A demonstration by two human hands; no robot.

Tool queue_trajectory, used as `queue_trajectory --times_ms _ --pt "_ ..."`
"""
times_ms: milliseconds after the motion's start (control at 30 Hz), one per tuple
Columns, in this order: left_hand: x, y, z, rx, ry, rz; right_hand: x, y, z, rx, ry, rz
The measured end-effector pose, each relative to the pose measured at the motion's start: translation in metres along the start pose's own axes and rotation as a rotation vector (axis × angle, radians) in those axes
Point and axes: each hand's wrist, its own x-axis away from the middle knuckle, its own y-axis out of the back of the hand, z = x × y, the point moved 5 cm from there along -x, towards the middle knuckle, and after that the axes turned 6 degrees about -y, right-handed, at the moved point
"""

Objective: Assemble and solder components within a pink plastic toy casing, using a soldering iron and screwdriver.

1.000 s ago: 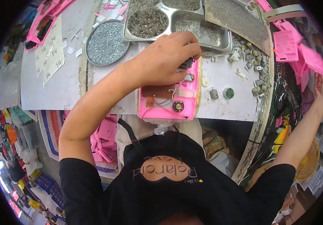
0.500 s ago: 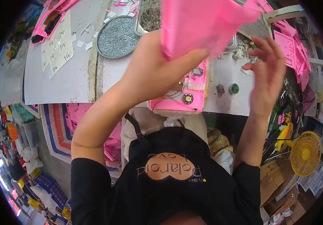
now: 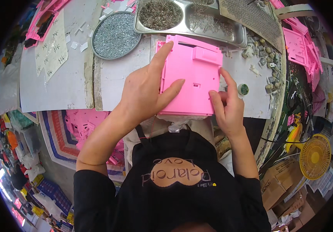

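A pink plastic cover (image 3: pixel 191 77) lies flat in front of me, over the pink housing that the earlier frame shows with wires and small parts inside. That inside is now hidden beneath the cover. My left hand (image 3: pixel 145 87) grips the cover's left side, index finger along the edge and thumb across its face. On the right side, my right hand (image 3: pixel 229 106) holds the lower edge, with the thumb on the face and the index finger against the rim. A thin red wire (image 3: pixel 152 125) hangs below the near left corner.
A round dish (image 3: pixel 114 58) of small screws stands at the far left. Behind the cover sits a metal tray (image 3: pixel 235 37) holding springs. Small grey blocks (image 3: pixel 271 62), a green round pot (image 3: pixel 243 89) and pink parts (image 3: pixel 296 46) lie to the right, with a yellow fan (image 3: pixel 315 156) nearer.
The pink cover has come down from raised in my left hand onto the housing. My right hand has moved left and taken hold of its right edge.
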Motion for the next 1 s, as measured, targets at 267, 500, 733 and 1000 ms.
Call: queue_trajectory --times_ms 267,500,733,1000 --pt "0.013 0.006 0.009 0.133 0.241 -0.002 -0.012 -0.001 0.006 -0.084 0.007 0.191" --pt "0.023 0.002 0.01 0.07 0.226 -0.101 -0.012 0.0 0.005 -0.066 0.172 0.158" --pt "0.05 -0.007 0.009 -0.136 0.243 -0.059 -0.006 -0.006 0.018 0.411 0.25 0.166" --pt "0.024 0.056 0.063 0.119 0.243 0.032 -0.028 0.008 0.058 0.826 0.396 0.329"
